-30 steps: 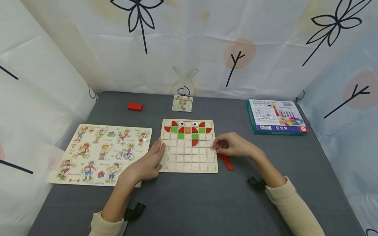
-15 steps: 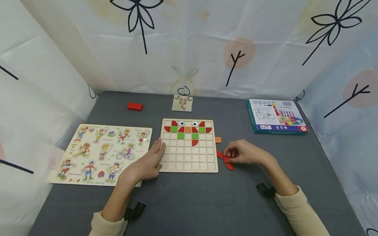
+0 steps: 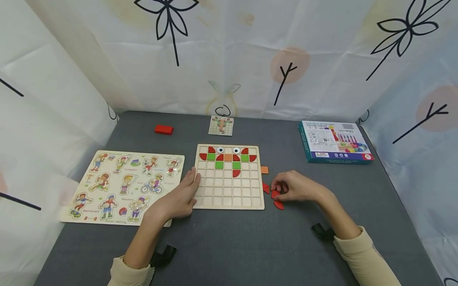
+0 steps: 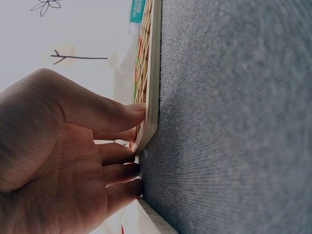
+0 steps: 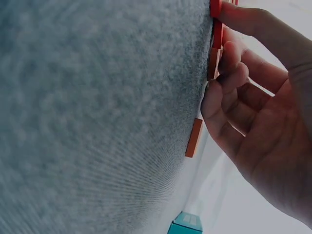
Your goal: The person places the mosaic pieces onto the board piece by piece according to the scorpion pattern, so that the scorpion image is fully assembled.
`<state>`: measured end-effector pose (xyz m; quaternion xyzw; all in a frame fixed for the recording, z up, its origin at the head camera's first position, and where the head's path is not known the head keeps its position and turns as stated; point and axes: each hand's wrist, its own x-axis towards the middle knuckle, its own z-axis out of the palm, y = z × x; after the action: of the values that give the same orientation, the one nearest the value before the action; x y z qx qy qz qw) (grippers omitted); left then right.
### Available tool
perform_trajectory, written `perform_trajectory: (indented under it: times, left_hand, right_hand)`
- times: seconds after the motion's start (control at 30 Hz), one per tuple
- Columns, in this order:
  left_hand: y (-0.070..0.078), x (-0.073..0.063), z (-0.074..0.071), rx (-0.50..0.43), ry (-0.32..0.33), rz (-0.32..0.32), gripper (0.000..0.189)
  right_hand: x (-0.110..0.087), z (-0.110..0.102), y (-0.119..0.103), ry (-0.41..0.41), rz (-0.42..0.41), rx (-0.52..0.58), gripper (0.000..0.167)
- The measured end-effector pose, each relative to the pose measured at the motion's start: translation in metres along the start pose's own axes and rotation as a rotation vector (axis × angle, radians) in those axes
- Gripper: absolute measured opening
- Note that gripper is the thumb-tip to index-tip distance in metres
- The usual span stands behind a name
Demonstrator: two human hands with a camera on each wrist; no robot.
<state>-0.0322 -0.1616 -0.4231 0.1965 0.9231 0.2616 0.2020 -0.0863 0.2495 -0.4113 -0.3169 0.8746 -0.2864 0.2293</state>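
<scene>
A square wooden grid board (image 3: 229, 192) lies mid-table with red, green and orange tiles and two eye tiles in its upper cells. My left hand (image 3: 177, 198) rests along its left side, fingers extended. In the left wrist view the thumb touches the board's edge (image 4: 154, 87). Right of the board, my right hand (image 3: 297, 186) pinches a small red piece (image 3: 274, 194) low over the table, its far side hidden by the fingers. Just below lies a rounded red piece (image 3: 278, 205). Other red pieces (image 3: 266, 188) sit against the board's right edge, below an orange square (image 3: 264, 170).
At left is a puzzle board (image 3: 118, 186) of sports figures, partly under my left forearm. A red block (image 3: 163, 129) and a pattern card (image 3: 220, 125) lie toward the back. A teal and white box (image 3: 336, 142) stands at the back right.
My right hand has moved from the board's right edge down and right to the loose red pieces, uncovering the orange square. The red pieces have spread apart. My left hand stays put.
</scene>
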Motion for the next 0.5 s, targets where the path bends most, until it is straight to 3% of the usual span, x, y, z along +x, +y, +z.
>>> perform_trajectory:
  times: [0.5]
  left_hand:
    - [0.006,-0.002,-0.003,0.019,-0.003,0.0,0.077]
  right_hand:
    - [0.013,0.0,-0.013,0.156,-0.069,0.045,0.018]
